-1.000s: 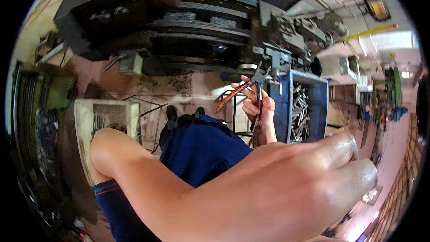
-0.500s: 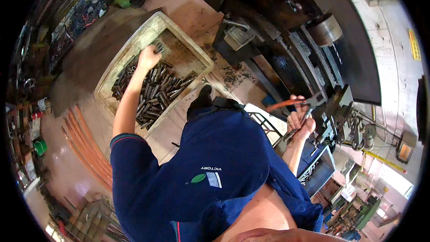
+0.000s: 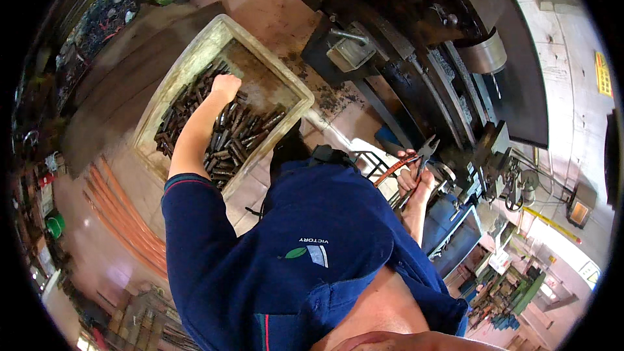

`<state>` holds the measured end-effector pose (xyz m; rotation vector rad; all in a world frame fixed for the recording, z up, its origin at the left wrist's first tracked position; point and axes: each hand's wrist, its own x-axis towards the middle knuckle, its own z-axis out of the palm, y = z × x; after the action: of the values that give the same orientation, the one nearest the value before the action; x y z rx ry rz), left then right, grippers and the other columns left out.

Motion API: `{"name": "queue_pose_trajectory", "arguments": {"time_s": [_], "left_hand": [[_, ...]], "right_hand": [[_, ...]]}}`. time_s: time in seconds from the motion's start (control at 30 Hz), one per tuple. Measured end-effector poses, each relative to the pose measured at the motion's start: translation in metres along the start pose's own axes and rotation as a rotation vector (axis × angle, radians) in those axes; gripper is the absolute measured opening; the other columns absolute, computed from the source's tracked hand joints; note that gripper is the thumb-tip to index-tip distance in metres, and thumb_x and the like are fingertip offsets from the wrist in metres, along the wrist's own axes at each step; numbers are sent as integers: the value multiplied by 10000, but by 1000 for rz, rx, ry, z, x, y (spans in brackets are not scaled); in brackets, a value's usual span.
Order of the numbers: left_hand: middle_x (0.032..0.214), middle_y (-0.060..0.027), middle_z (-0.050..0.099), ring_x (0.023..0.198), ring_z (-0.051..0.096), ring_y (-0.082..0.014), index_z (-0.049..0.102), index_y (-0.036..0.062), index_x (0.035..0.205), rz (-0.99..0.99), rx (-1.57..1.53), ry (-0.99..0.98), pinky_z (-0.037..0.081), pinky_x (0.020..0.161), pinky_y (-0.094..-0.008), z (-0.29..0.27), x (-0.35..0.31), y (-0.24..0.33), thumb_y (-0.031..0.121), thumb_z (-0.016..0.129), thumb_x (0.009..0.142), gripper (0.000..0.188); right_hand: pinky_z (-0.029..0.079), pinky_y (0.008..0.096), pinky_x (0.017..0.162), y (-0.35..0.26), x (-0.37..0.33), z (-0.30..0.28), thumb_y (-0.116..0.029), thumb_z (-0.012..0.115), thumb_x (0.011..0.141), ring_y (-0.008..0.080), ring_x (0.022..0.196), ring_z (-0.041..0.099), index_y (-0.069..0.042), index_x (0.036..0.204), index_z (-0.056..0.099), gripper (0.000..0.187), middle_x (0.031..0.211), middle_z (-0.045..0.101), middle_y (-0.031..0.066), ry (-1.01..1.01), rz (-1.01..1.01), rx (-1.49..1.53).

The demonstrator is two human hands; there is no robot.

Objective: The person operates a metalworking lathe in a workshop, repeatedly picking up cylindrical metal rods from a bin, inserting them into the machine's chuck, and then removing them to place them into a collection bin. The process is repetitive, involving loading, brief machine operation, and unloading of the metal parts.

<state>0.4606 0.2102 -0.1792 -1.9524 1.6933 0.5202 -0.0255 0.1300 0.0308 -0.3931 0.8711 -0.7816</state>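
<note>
Right of one tub (image 3: 276,64), our right hand (image 3: 416,186) clasped one pair of pliers (image 3: 424,153); over its many metal cylinders (image 3: 229,131), our left hand (image 3: 226,86) hid its fingers' state. One logo (image 3: 318,255) bore lettering.

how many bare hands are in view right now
2: the left hand at the dark metal pieces in a rectangular cream plastic bin, the right hand holding orange-handled metal pliers.

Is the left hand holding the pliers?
No, the right hand holds the orange-handled pliers; the left hand is at the metal pieces.

A pale bin (image 3: 268,58) holds metal pieces (image 3: 233,138); the floor (image 3: 253,0), orange rods (image 3: 128,218).
</note>
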Motion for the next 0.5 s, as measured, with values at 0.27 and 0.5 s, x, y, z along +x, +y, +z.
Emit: {"name": "queue_pose_trajectory", "arguments": {"time_s": [0.27,0.5], "left_hand": [[908,-78,646,915,606,-234,664,105,878,144,121,-143,479,727,-372,-17,3,-3,68,564,761,158],[822,-115,648,802,632,-267,635,43,818,-36,-51,143,490,675,-391,-23,-33,-12,100,567,724,129]], "right_hand": [[263,169,391,12,-17,-7,-296,614,730,31,425,306,29,1112,479,519,1085,549,177,107,-71,0],[287,161,407,7,-9,-8,-295,641,713,23,437,330,19,1146,446,569,1160,479,166,-21,-8,-5]]}}
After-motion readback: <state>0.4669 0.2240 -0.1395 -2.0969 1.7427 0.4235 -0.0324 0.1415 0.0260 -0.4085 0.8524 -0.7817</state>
